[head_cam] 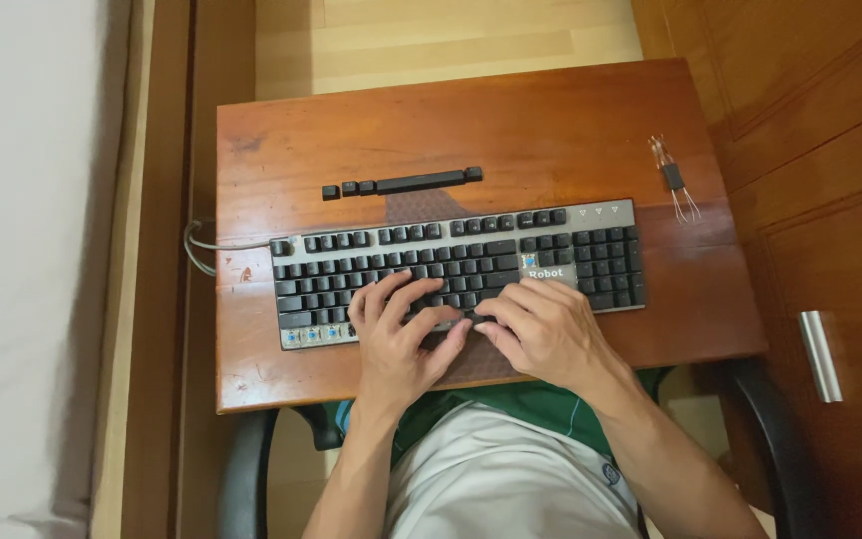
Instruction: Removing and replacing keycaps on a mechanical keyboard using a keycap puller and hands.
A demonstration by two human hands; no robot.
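Both hands rest at lower centre of the frame on the keyboard [456,268]: left hand [401,334] and right hand [541,329], fingers loosely spread, gripping nothing. Loose keycaps [401,184] lie above on the counter [551,130].

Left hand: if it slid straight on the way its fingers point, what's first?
The left hand points up-right across the keyboard; past its far edge, the row of loose keycaps likely comes first.
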